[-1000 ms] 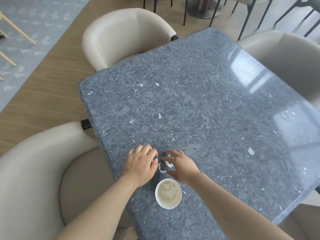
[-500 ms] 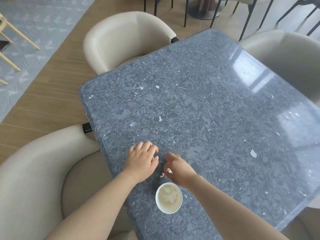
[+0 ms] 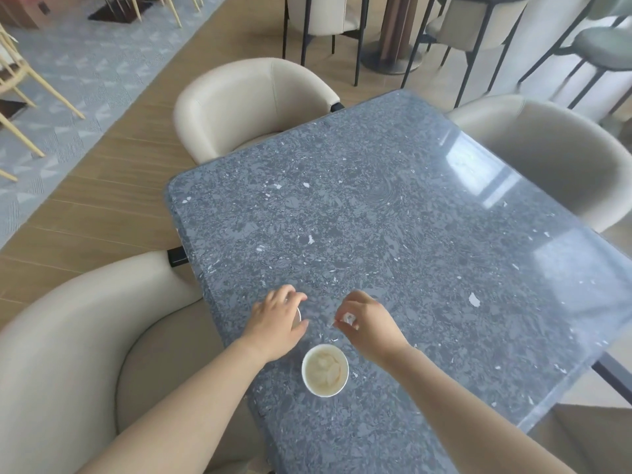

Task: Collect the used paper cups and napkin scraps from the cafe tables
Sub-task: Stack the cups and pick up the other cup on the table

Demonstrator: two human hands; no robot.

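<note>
A white paper cup with crumpled napkin inside stands near the front edge of the grey speckled table. My left hand curls over a second paper cup, of which only a sliver of rim shows. My right hand is pinched on a small white napkin scrap, lifted just off the tabletop beyond the standing cup. Another white scrap lies on the table to the right.
Three beige tub chairs surround the table: one at the near left, one at the far left, one at the far right. Black-legged chairs and a round table base stand behind. Wooden chairs sit on the grey carpet.
My right hand has closed its fingers around the napkin scrap and lifted it off the table. My left hand stays curled over the second cup. The camera has tilted up.
</note>
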